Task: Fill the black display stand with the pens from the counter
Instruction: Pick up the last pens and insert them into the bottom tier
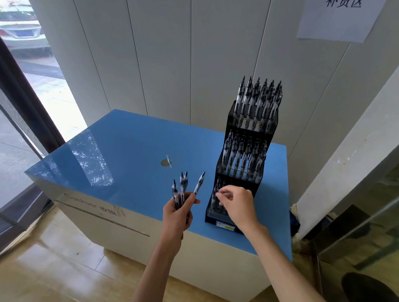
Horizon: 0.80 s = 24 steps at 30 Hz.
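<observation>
While the left hand [177, 212] grips four pens [184, 188], three tiers hold more.

left hand [177, 213]: fingers curled, gripping; right hand [237, 205]: fingertips pinched, palm down

Both forearms bare, no sleeves, rings or watch visible.

bottom-tier pens [217, 197] mostly behind right hand [237, 206], pinch perhaps empty, forearms cropped
</observation>
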Motion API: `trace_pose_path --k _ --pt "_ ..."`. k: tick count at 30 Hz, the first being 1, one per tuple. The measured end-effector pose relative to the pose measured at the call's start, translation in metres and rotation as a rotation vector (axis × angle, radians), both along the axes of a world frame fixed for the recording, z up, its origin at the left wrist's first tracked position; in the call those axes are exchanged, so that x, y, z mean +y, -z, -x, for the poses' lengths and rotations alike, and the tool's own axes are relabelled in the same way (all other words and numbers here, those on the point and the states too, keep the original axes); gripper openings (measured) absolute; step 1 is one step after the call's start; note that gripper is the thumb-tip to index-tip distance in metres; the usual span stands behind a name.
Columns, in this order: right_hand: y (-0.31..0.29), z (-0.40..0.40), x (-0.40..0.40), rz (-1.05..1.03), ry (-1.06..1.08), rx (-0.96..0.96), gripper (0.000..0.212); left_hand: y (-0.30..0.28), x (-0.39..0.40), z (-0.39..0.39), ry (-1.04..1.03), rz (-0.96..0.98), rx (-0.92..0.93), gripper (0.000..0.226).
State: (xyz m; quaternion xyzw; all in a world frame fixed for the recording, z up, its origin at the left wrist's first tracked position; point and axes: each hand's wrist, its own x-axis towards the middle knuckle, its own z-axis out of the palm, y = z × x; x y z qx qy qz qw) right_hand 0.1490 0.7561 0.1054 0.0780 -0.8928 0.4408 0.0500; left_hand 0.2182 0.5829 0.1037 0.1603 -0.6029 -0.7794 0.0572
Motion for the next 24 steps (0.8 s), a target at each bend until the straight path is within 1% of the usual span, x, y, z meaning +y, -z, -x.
trace_pose_path --k 3,5,9,13,16,18,20,21,24 --pt "-0.025 -0.006 -0.003 0.309 -0.064 -0.129 0.011 -0.007 0.008 0.004 0.034 0.042 0.029 0.019" --pt "-0.038 -0.010 -0.004 0.438 -0.084 -0.172 0.012 -0.009 0.014 0.006 0.035 0.057 0.034 0.021" --pt "-0.045 -0.015 -0.001 0.561 -0.048 -0.215 0.012 -0.008 0.023 0.008 0.012 0.112 0.055 0.016" --pt "-0.043 -0.018 0.002 0.621 -0.005 -0.224 0.011 -0.007 0.029 0.010 0.020 0.163 0.055 0.014" --pt "-0.042 -0.017 0.006 0.702 0.052 -0.238 0.008 -0.006 0.029 0.010 0.018 0.165 0.021 0.022" --pt "-0.042 -0.013 0.013 0.741 0.110 -0.214 0.006 -0.004 0.024 0.012 -0.009 0.156 -0.025 0.027" --pt "-0.039 -0.009 0.023 0.707 0.141 -0.137 0.004 -0.001 0.016 0.013 -0.029 0.135 -0.057 0.027" --pt "-0.036 -0.007 0.028 0.637 0.145 -0.079 0.004 -0.001 0.012 0.013 -0.033 0.121 -0.070 0.026" --pt "-0.027 -0.005 0.034 0.326 0.133 0.091 0.008 0.000 0.003 0.013 -0.016 0.040 -0.079 0.025"
